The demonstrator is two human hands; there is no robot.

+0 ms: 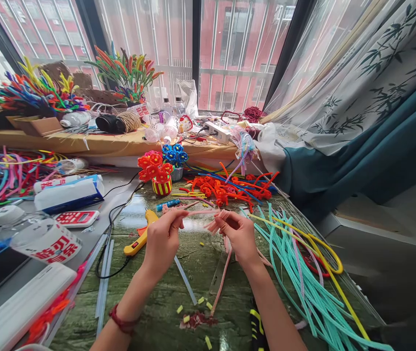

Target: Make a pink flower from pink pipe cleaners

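Between my hands, above the green table mat, stretches a pale pink pipe cleaner [201,212]. My left hand [162,237] pinches its left end between thumb and fingertips. My right hand [240,237] is closed on its other end, where several short pink pieces [213,225] fan out from the fingers. Below the right hand, a longer pink pipe cleaner [222,285] lies on the mat. A yellow hot glue gun [140,239] rests just left of my left hand. Several mint green pipe cleaners [299,273] spread out to the right of my right forearm.
Behind my hands are red flowers in a striped pot [161,186], blue flowers [175,156] and red pipe cleaner shapes [226,189]. Clear glue sticks [104,273] and a black cable [110,229] lie left. A black-and-yellow tool [256,324] sits beside my right forearm.
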